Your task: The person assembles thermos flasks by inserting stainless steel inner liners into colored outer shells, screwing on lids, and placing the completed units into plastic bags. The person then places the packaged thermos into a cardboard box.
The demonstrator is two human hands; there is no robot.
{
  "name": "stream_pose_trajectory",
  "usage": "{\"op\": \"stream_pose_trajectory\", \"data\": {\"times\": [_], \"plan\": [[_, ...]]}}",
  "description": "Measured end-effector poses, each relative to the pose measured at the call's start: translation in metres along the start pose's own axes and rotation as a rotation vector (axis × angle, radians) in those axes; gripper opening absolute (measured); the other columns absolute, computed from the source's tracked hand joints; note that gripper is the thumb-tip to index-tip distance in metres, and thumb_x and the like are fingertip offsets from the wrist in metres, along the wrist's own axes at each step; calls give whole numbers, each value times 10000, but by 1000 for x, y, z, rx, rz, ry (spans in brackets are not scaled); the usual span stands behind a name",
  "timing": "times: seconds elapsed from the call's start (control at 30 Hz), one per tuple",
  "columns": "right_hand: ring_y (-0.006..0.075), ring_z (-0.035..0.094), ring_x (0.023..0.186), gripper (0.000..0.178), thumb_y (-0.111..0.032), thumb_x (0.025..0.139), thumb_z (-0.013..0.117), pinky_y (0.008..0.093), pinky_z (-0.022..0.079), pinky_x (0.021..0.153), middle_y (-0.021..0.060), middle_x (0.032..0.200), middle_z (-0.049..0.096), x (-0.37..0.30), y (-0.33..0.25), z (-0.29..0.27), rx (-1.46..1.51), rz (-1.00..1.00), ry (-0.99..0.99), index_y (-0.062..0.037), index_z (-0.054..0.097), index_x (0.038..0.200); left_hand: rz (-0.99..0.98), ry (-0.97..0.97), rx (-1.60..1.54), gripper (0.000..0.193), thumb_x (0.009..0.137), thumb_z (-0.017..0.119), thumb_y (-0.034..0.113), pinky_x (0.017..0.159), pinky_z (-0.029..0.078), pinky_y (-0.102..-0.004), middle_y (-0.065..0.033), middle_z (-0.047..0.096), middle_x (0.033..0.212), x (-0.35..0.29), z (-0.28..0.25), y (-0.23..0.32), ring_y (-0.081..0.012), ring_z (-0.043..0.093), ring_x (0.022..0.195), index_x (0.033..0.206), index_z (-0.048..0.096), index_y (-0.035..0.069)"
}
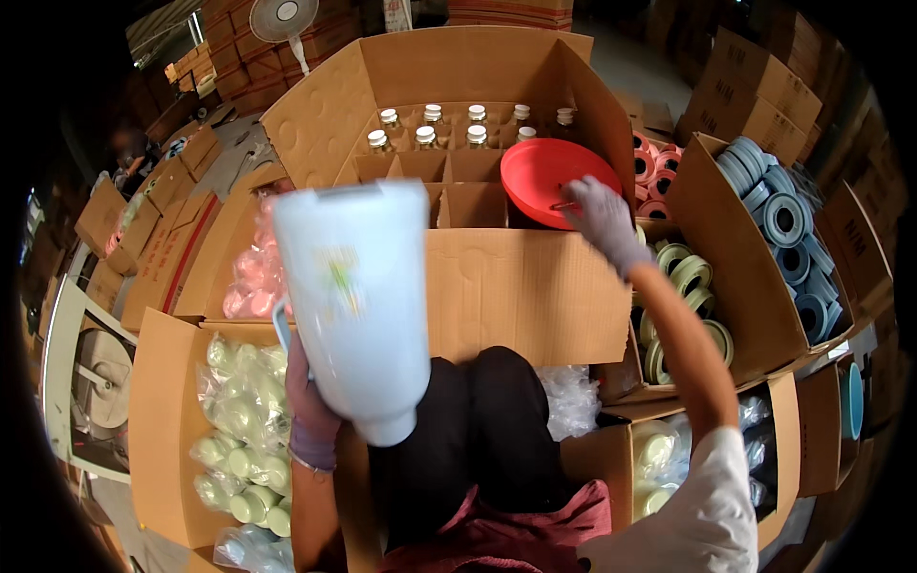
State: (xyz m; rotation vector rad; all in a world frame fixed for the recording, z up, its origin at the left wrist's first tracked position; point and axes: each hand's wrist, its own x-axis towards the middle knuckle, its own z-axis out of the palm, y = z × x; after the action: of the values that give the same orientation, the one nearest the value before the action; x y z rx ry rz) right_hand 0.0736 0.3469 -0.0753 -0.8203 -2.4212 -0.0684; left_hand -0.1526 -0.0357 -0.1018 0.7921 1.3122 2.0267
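The left hand has its grip closed round a large white jug, holding it by its handle side above the lap, blurred and turned upside down: its long axis runs near upright, wide base toward the top of the view and narrow neck pointing down toward the knees. The right hand, gloved, reaches forward to a red lid resting at the right edge of the big divided carton; its fingers touch the lid, but I cannot tell whether they pinch it. By my reading the packing is partly done: small capped bottles fill the far cells, while the nearer cells stand empty. Rolls of tape lie in boxes to the right.
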Motion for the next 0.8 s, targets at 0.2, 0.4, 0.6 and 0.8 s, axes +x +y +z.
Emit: {"op": "stream_pose_trajectory", "data": {"times": [0.2, 0.4, 0.6, 0.8], "plan": [[364, 660, 994, 301, -218, 840, 577, 457, 515, 895, 211, 1087, 673, 69, 73, 65, -361, 71, -598, -48, 706, 1053, -242, 14, 483, 390, 1005, 424, 278, 795, 481, -290, -87, 686, 950, -33, -34, -3, -154, 626, 851, 1036, 697, 1], [152, 572, 819, 58, -30, 829, 556, 272, 497, 771, 60, 847, 572, 10, -48, -18, 1047, 179, -195, -50, 502, 830, -363, -112, 445, 366, 1017, 446, 290, 809, 515, -297, -68, 671, 1050, -18, -40, -17, -154, 650, 899, 1170, 631, 14], [288, 571, 1073, 153, -153, 798, 608, 489, 495, 955, 103, 1059, 594, -60, -152, -96, 314, -1184, 14, -92, 592, 937, -874, -228, -132, 385, 1014, 496, 310, 830, 568, -309, -77, 670, 1144, 12, -51, -46, -162, 681, 971, 1277, 567, 37], [278, 556, 1112, 218, -218, 800, 585, 511, 500, 981, 105, 1142, 597, -73, -164, -122, 111, -1479, 44, -70, 604, 958, -1051, -368, -180, 345, 989, 548, 210, 931, 534, -306, -91, 649, 1205, 19, -58, -63, -155, 647, 1045, 1285, 570, 32]]}}
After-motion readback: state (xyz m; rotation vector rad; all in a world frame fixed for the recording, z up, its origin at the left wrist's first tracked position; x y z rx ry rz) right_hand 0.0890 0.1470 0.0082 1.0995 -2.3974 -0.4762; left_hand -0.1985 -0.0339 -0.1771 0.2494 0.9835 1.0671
